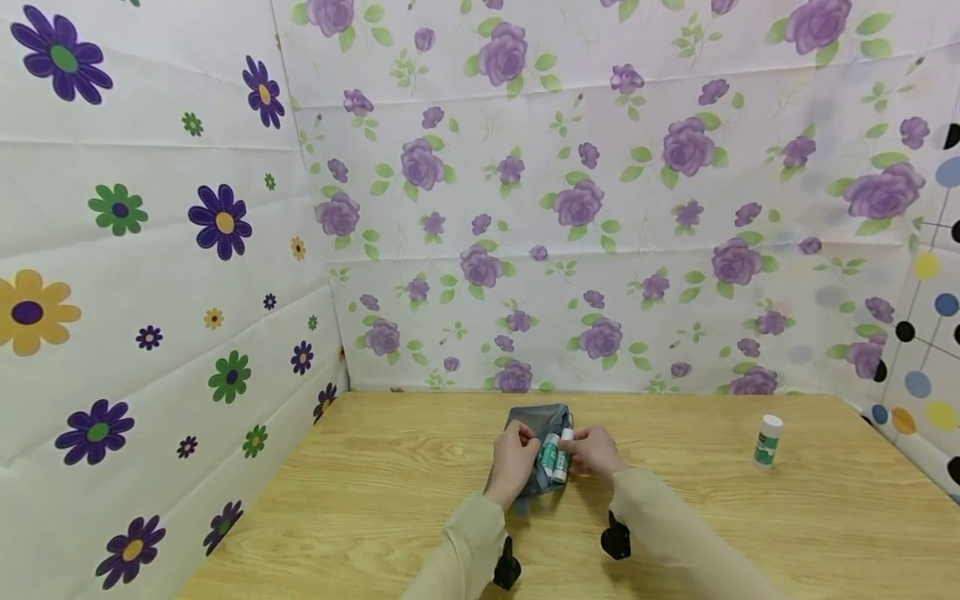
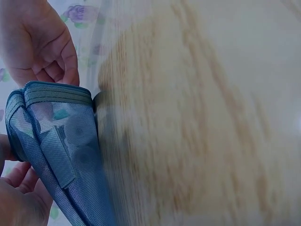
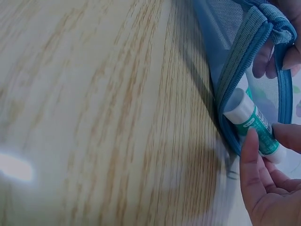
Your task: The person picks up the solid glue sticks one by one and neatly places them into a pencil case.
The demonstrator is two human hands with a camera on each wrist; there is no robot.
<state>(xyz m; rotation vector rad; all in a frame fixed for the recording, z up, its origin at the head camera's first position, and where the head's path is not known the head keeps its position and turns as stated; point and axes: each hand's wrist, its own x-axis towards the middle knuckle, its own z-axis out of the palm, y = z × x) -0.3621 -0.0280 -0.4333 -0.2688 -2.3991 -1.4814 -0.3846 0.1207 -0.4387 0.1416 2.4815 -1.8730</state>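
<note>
From where I stand, the pouch (image 2: 77, 141) is a soft, grey-blue mesh thing, sheer enough that a green patch shows through its side, with a ribbed blue zip (image 3: 239, 59) round its gaping mouth and a flat fabric tab (image 2: 59, 157) on its wall; it rests on the pale wood-grain table (image 1: 405, 467). The left hand (image 1: 513, 460) grips the pouch's rim, thumb on one side and fingertips on the other, seen dimly through the mesh. The right hand (image 1: 594, 452) pinches a glue stick (image 3: 260, 123) between thumb and fingers right at the pouch's mouth. That stick is a slim cylinder, white at both ends, its middle wrapped in a green label with white print and fine dark lettering too small to read. A second stick (image 1: 550, 452), also green and white, lies just beside it inside the pouch. Well apart from the pouch, on the person's right, a white-capped container (image 1: 767, 442) with a green label stands upright
</note>
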